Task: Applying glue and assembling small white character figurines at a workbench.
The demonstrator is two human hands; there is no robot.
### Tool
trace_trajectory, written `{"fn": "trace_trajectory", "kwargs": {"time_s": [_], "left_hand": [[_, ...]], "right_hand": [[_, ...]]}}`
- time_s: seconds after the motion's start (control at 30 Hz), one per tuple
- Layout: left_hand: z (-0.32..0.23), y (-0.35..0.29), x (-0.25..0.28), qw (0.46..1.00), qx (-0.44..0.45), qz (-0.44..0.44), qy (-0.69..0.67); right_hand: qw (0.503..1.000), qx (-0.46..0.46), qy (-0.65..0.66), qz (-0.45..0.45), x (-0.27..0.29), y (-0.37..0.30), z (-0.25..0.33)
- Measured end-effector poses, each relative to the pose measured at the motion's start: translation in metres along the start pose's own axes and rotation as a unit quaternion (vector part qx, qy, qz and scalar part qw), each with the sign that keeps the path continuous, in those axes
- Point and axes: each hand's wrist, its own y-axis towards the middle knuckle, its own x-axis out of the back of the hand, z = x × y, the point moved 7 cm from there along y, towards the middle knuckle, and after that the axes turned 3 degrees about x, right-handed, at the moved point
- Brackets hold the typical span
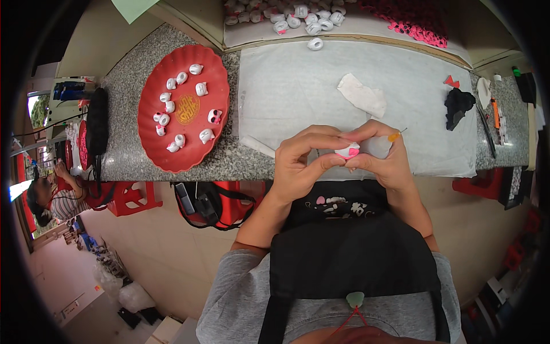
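A small white-and-pink figure piece [347, 151] is pinched between the fingertips of both my hands, just over the table's near edge. My left hand [298, 161] is closed on it from the left. From the other side the fingers of my right hand [394, 165] press it too. Tucked in that same right hand is a translucent squeeze bottle [376, 147] with an orange-based needle tip, which points up and to the right. To the left, a red scalloped plate [150, 123] bears several similar white pieces [201, 89], some with pink parts.
White paper [286, 74] covers the worktop, with a crumpled tissue [369, 98] and a black cloth [458, 106] on it. More white pieces [312, 27] and pink parts [421, 34] fill the shelf behind. Tweezers [487, 133] lie at right. Another person [64, 198] sits far left.
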Motion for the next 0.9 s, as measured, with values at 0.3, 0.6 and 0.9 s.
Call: {"fn": "trace_trajectory", "kwargs": {"time_s": [0.3,0.6,0.9], "left_hand": [[0.009,-0.001,-0.002,0.992,0.098,-0.018,-0.081],[0.014,-0.003,-0.001,0.991,0.080,-0.060,-0.085],[0.016,0.000,-0.005,0.986,0.041,-0.020,-0.162]], "right_hand": [[0.999,-0.009,0.001,-0.030,0.004,-0.001,-0.002],[0.999,-0.015,-0.023,-0.036,0.004,0.001,0.000],[0.998,-0.045,0.030,-0.020,0.000,-0.002,-0.001]]}}
